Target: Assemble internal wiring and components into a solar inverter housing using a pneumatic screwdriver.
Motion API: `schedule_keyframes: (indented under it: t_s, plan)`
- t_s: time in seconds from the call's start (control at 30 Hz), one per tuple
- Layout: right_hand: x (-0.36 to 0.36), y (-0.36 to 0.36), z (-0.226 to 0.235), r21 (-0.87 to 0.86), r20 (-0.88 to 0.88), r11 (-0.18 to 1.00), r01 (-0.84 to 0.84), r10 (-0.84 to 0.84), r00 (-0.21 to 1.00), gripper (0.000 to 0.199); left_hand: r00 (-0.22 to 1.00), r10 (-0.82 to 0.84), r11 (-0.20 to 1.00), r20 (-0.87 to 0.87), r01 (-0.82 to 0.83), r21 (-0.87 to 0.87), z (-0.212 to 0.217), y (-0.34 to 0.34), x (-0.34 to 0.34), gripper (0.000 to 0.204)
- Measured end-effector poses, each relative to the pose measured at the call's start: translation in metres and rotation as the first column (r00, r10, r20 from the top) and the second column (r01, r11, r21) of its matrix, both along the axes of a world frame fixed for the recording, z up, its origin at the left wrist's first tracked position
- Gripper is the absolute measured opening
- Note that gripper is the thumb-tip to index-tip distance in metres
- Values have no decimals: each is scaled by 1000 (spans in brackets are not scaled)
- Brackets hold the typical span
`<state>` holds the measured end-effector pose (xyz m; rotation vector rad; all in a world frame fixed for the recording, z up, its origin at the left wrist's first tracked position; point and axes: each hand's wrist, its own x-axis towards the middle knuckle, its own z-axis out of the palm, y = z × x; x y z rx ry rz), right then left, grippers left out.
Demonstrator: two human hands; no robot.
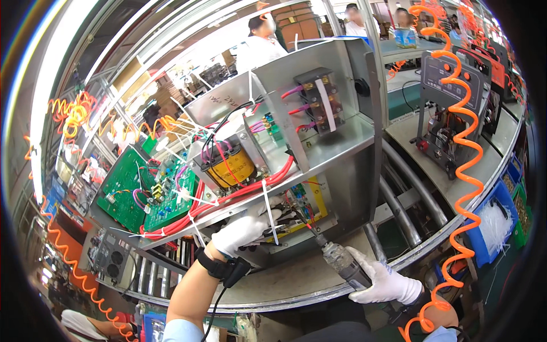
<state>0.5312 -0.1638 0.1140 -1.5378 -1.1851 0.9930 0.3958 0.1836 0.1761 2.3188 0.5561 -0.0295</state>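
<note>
A sheet-metal chassis (pixel 336 157) stands in front of me on the conveyor. My right hand (pixel 384 282), in a white glove, is wrapped round a grey power screwdriver (pixel 343 263). Its bit points up and left into the lower opening, near a circuit board (pixel 306 205) with yellow edging. My left hand (pixel 242 231), also gloved, reaches into the same opening among dark wires; its fingers are bent together and partly hidden, so what they grip is unclear. Above it, a red cable bundle (pixel 250 191) with white zip ties runs past a yellow-wrapped transformer (pixel 231 168) and a green circuit board (pixel 124 191).
Metal rollers (pixel 407 176) continue to the right, where another machine (pixel 450 108) stands. An orange coiled hose (pixel 470 142) hangs beside my right arm. A blue bin (pixel 493 225) of zip ties sits at the right edge. Other people (pixel 259 48) work beyond the chassis.
</note>
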Motion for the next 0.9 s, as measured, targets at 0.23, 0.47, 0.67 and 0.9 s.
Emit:
schedule_keyframes:
  t_s: [0.23,0.47,0.67,0.9]
  plan:
    - [7,2,2,93,24,995,-36,34,999,105,970,-183,960,159,142,240,-4,4,3,22]
    - [5,-3,1,27,-194,999,-34,39,980,105,993,-5,999,-118,11,53,49,-38,13,32]
    - [-16,-2,-8,27,-794,999,-23,36,607,98,874,-453,820,175,332,467,21,-8,16,31]
    - [-47,8,0,33,-817,990,138,-53,575,88,937,-344,889,59,305,343,27,-12,4,38]
